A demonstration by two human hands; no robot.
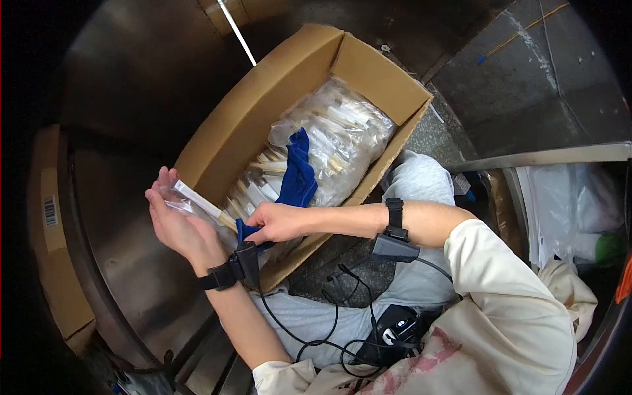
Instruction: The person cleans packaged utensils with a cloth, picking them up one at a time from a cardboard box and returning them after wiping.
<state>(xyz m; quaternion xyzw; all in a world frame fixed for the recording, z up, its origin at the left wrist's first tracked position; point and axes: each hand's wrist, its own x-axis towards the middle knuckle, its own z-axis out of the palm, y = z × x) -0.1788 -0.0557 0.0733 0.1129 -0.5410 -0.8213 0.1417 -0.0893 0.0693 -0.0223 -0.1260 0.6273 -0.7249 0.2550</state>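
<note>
My left hand (181,220) is palm up at the left side of a cardboard box, its fingers curled around a chopstick packet (199,199) with a white paper sleeve and clear plastic. Pale wooden ends of the packet point toward my right hand. My right hand (278,222) pinches a dark blue cloth (297,174), its short end against the packet's wooden end. The cloth's long part drapes over the box's contents. Inside the box (247,99) lie many similar chopstick packets (342,141) in clear plastic. Part of my left palm's grip is hidden by the plastic.
Dark metal panels (125,237) stand on the left, with a flattened cardboard piece (52,224) beside them. At right, a shelf (546,157) holds plastic bags (559,204). Black cables (316,342) run from my wrist devices across my lap to a black unit (398,326).
</note>
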